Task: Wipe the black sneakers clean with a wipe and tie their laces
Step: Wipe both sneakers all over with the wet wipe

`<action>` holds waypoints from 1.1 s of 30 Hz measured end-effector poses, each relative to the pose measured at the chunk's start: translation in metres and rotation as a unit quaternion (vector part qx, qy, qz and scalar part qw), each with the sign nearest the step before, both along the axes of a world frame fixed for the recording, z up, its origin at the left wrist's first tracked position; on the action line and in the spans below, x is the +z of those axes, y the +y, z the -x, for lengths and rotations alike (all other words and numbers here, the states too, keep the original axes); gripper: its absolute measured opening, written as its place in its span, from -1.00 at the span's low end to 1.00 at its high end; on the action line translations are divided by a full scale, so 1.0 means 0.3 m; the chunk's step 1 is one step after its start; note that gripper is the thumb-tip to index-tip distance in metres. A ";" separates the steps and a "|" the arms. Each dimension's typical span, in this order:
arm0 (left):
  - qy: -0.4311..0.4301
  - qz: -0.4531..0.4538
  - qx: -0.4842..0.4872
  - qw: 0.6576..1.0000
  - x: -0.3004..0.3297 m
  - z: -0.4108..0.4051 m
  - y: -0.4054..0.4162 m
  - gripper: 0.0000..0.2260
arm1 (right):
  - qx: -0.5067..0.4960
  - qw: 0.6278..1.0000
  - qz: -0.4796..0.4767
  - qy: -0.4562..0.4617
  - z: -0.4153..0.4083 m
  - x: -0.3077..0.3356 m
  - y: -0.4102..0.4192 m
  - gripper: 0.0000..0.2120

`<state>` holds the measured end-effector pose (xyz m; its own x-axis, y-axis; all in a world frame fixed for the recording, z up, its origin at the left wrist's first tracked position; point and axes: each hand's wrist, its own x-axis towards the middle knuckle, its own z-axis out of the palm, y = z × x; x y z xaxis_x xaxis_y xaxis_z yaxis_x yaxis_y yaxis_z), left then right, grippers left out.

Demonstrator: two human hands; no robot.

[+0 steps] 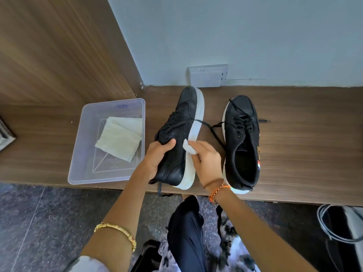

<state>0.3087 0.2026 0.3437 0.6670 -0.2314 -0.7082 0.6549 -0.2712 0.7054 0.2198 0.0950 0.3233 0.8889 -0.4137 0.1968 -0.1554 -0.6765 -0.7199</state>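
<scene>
Left hand (pixel 157 157) gripping tilted sneaker (pixel 177 138), right hand (pixel 206 160) pinching wipe (pixel 189 149) against its white sole

Inventory of what I see worn, from my remote seat:

- left hand (pixel 157 156): bare, no rings that I can make out; forearm bare.
- Gold link bracelet (pixel 117 231): far back from the left hand, near the elbow, just ahead of a white sleeve edge (pixel 88 262).
- right hand (pixel 206 161): bare.
- Orange beaded bracelet (pixel 219 191): at the right wrist, with a thin brown thread band (pixel 213 182) just ahead of it.
- Dark navy trousers (pixel 186 232), beside a white garment with dark floral print (pixel 233 250).
</scene>
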 end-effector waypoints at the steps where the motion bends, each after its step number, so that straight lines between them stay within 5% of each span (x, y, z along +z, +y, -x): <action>1: 0.015 0.020 0.001 1.000 0.000 -0.004 0.004 -0.66 | -0.012 1.000 -0.005 -0.013 -0.021 -0.004 -0.006 -0.73; 6: 0.047 0.083 -0.025 0.995 0.005 -0.011 -0.001 -0.77 | -0.095 0.994 -0.008 0.061 -0.252 0.061 -0.133 -0.67; 11: -0.009 0.063 -0.006 0.998 0.011 0.007 -0.036 -0.92 | -0.050 0.990 0.010 0.129 -0.273 0.093 -0.217 -0.68; 16: -0.042 0.071 0.002 0.997 -0.001 0.008 -0.031 -0.90 | -0.011 0.998 -0.026 0.047 -0.090 0.026 -0.074 -0.78; 20: -0.050 0.071 -0.007 0.996 -0.011 0.001 -0.021 -0.90 | -0.089 0.996 -0.009 -0.003 -0.248 0.032 -0.134 -0.73; 27: -0.072 0.087 -0.018 0.993 -0.025 0.005 -0.042 -0.85 | -0.098 0.984 0.042 0.142 -0.450 0.112 -0.289 -0.69; 33: -0.081 0.084 -0.014 0.993 -0.030 -0.002 -0.031 -0.84 | 0.042 0.996 0.082 -0.010 -0.241 0.057 -0.136 -0.77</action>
<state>0.3092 0.1933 0.3347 0.7608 -0.3580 -0.5414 0.5225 -0.1570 0.8381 0.2921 0.0544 0.3403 0.9142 -0.2986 0.2742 -0.0794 -0.7952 -0.6011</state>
